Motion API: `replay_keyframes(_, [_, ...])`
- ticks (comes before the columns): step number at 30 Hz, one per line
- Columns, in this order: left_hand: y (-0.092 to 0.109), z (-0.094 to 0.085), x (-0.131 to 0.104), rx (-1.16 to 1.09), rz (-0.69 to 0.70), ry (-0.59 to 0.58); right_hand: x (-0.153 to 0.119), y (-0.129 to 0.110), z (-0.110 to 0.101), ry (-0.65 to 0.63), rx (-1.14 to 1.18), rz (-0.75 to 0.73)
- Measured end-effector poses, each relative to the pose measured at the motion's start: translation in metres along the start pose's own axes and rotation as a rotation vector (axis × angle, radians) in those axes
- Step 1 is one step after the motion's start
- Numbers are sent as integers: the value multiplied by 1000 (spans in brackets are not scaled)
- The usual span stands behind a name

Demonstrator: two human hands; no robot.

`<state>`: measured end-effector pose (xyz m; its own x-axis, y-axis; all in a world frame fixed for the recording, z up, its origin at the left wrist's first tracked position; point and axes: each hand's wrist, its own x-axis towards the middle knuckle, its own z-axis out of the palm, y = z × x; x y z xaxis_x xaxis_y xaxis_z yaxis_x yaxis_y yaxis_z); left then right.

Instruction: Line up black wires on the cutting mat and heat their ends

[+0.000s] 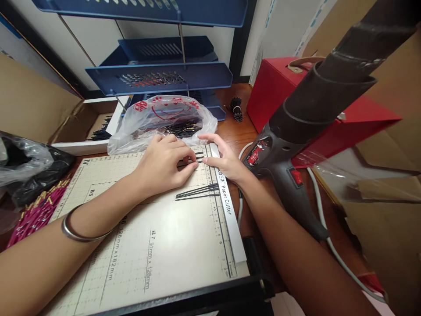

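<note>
A paper cutter board [184,245] with printed grid lines and sizes lies in front of me. My left hand [167,164] rests on its far part, thumb and forefinger pinched on thin black wires, partly hidden by the fingers. At the cutter's right edge is my right hand [225,162], thumb and forefinger apart, with the thumb tip by the ends of those wires. Nearer to me, several loose black wires [197,192] lie across the board, their right ends at the ruler strip [226,206].
Behind the board sits a clear plastic bag [131,129] of dark wires, under blue shelves [158,79]. A heat gun [283,145] stands at right before a red box [272,83]. Magenta wires [42,204] lie left. A tied black bundle [236,109] is at the back.
</note>
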<state>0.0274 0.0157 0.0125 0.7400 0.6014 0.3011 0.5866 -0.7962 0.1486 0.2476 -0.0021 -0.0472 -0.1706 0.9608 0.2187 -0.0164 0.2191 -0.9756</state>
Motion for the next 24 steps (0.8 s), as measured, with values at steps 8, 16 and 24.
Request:
replay_keyframes(8, [-2,2,0,-9,-8,16,2,-3,3,47,60,69])
replay_keyframes(16, [-2,3,-2,4,4,46,1,-1,2,33,71,85])
replay_keyframes(24, [-2,2,-1,-3,9,63,1,-4,2,15,55,67])
